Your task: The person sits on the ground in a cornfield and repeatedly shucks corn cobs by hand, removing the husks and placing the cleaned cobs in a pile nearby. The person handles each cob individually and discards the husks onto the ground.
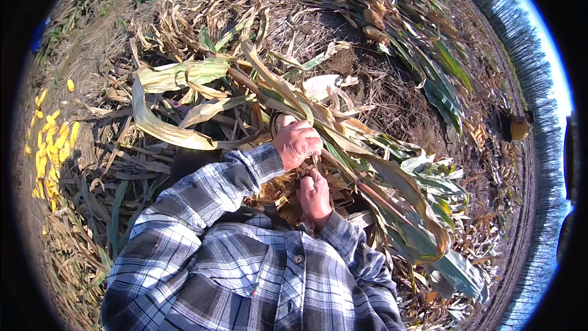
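Observation:
A bundle of cut corn stalks (349,170) with dry tan and partly green leaves lies slantwise in front of me. My left hand (299,143) is closed against the bundle's near side. Just below it, my right hand (316,195) is a fist with the thumb pressed on the index finger. A short thin strand (315,162), twine or plant fibre, runs between the two hands, and both appear to grip it. Its ends are hidden by the fingers. Crumpled dry husks (275,191) lie under my hands, close to my plaid shirt (294,280).
Husked yellow corn ears (53,151) lie in a heap on the left. More cut stalks (413,46) are piled at the upper right, past bare soil (381,96). Loose leaves (179,124) litter the ground. A yellowish thing (519,128), unclear, stands far right before trees (528,64).

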Demonstrator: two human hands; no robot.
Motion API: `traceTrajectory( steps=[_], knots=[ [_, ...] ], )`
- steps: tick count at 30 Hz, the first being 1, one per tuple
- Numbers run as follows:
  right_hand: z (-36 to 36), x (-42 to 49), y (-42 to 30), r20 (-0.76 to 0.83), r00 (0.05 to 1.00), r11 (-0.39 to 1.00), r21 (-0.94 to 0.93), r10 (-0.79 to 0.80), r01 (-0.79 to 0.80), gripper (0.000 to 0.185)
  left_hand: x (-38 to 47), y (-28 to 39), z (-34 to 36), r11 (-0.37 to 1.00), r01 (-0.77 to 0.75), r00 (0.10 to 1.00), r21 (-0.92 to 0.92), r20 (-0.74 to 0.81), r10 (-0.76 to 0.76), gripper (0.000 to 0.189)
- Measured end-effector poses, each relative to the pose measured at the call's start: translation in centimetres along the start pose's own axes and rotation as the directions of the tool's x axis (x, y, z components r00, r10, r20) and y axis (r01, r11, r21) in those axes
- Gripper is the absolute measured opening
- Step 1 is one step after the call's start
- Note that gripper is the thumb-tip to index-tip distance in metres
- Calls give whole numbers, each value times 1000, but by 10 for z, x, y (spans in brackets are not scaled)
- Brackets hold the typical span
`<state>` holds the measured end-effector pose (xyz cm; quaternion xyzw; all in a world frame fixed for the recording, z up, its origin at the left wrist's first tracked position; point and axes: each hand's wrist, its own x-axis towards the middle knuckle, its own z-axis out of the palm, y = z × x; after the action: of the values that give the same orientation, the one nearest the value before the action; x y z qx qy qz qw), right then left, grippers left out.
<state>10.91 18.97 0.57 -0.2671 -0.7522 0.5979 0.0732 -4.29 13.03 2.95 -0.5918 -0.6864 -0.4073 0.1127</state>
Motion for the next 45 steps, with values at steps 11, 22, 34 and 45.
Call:
traceTrajectory(
  steps=[11, 22, 34, 45],
  knots=[
    [-11, -22, 23, 118, 988, 990, -89, -101, 112, 25, -63, -144, -59, 406, 912, 327, -60, -494, -806, 19],
    [5, -17, 39, 188, 976, 992, -34, -110, 118, 25, -99, 52, 1, -20, 549, 299, -836, 218, -929, 67],
    [-1, -16, 10, 192, 977, 976, -180, -90, 125, 24, -129, 36, 40, -692, 417, 136, -590, 793, -594, 13],
    [-6, -7, -19, 138, 975, 719, -660, -172, 220, 52, -146, 16, 75, -264, 757, 230, -597, 622, -748, 15]
  ],
)
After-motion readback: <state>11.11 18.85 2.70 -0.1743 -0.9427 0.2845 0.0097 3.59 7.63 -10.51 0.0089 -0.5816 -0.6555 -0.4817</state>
